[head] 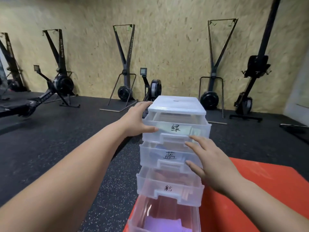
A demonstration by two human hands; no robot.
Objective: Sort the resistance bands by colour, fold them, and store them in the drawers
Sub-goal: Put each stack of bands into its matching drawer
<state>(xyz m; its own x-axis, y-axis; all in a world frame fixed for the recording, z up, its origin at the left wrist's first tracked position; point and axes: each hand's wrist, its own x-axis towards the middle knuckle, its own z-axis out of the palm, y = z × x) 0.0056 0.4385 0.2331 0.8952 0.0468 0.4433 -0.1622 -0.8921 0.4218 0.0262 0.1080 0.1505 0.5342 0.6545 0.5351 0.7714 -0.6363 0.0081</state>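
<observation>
Plainly, the sorting looks nearly over: the clear drawer unit [177, 106] stands on a red mat [259, 190] with all four drawers pulled out like steps toward 6 o'clock. A purple band [165, 225] lies in the bottom drawer [142, 213]. The other bands seem to lie in the green drawer [150, 133], blue drawer [148, 156] and pink drawer [150, 188], though the cloudy plastic blurs them. The left grip [133, 119] is spread flat against the unit's 9 o'clock side, thumb across the green drawer's front. The right grip [212, 161] is apart, its straight fingers touching that drawer's handle from 5 o'clock. Each drawer slides along the 12-to-6 line, so the right grip is nearer for pushing toward 12.
</observation>
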